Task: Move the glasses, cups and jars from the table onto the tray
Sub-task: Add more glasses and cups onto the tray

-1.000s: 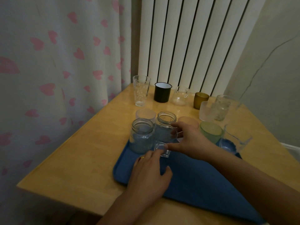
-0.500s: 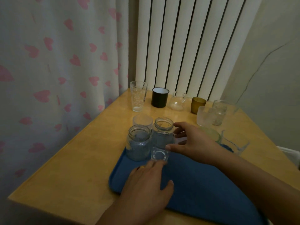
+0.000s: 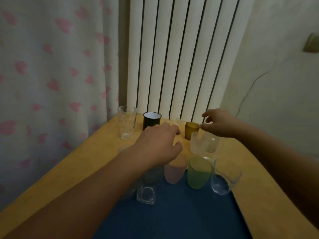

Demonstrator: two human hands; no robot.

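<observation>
The blue tray [image 3: 172, 214] lies at the near right of the wooden table [image 3: 72, 171]. On it stand a small square glass [image 3: 145, 194], a pink cup [image 3: 174, 171], a green cup [image 3: 199, 173] and a clear spouted glass [image 3: 222, 181]. My left forearm hides most of the jars. At the back of the table are a tall clear glass [image 3: 127, 124], a black mug [image 3: 151, 119], a small clear cup [image 3: 172, 120], an amber cup [image 3: 191, 131], a frosted glass [image 3: 197, 143] and a clear glass [image 3: 212, 144]. My left hand [image 3: 158, 144] hovers empty, fingers loosely curled, just short of the small clear cup. My right hand [image 3: 219, 123] is spread, fingertips at the amber cup's rim.
A white ribbed radiator [image 3: 181, 57] stands right behind the back row. A heart-patterned curtain [image 3: 51, 75] hangs along the table's left edge and a wall closes the right side. Bare tabletop lies left of the tray.
Both hands have left the tray and the small square glass and reached forward to the back row. The view has tilted up and closer.
</observation>
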